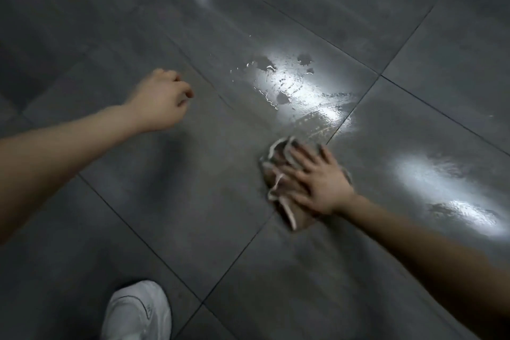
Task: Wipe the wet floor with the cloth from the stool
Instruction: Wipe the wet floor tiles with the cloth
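Brown cloth (pixel 299 215) with a pale hem, pressed to the grey tiled floor (pixel 193 201) under the right hand (pixel 320 182).
The cloth lies crumpled right of centre beside a tile seam, with the right hand's fingers spread straight on top, not gripping. Just beyond it on the far side shines a wet patch (pixel 289 85) with droplets. The left hand (pixel 162 102), well apart at the left, is clenched loosely on nothing. A white shoe (pixel 138 312) stands near left.
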Available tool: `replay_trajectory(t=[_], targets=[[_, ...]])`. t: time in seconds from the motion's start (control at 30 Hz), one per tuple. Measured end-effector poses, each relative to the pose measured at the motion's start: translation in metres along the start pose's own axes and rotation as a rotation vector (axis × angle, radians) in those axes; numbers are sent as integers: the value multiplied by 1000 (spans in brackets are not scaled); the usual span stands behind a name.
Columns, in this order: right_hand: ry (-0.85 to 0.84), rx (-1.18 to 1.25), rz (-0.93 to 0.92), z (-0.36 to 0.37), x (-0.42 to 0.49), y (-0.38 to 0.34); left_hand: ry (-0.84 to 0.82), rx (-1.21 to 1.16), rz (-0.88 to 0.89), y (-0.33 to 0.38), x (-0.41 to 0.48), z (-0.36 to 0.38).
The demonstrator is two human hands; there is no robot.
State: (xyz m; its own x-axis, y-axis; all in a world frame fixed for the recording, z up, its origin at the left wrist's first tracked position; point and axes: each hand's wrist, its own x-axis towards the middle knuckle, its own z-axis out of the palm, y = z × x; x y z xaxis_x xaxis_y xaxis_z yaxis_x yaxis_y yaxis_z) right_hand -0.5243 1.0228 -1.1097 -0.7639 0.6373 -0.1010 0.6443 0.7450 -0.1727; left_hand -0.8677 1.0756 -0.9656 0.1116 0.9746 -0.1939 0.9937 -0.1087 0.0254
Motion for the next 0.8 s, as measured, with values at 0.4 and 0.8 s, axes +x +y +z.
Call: replay_trajectory(t=[0.4,0.8], targets=[[41,68,288,-10,173,-81,126,-377,-543,-104,-21,89],[-58,1629,524,-111,94,-105,277,-504,-605,-138,-27,74]])
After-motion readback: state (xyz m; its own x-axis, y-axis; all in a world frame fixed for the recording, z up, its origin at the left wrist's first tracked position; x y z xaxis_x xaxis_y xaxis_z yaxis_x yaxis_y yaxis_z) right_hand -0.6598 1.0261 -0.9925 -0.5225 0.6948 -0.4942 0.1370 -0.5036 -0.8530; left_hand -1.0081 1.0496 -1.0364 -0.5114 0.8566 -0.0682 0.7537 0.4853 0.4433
